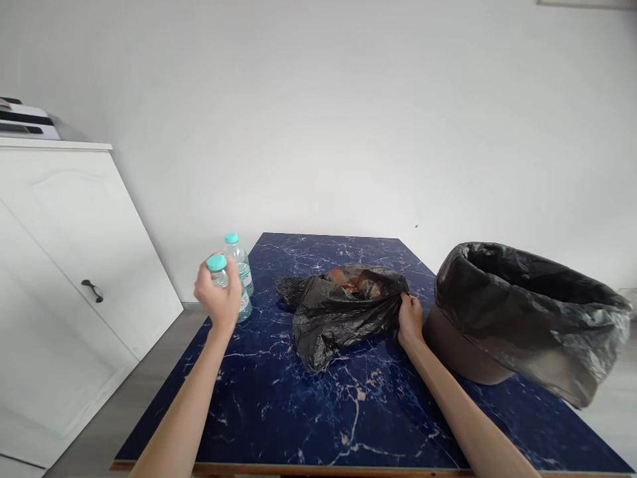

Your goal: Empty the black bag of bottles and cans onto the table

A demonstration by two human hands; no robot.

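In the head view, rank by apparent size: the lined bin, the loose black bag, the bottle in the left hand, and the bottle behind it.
1. Lined bin, largest.
2. Loose black bag, gripped by the right hand.
3. The two bottles: held bottle in the left hand and rear bottle look alike; not ranked.

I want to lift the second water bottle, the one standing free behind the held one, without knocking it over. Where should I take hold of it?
Probably take the free bottle around its clear body below the teal cap, from its left side: it stands upright, and the left hand with the held bottle crowds the front.
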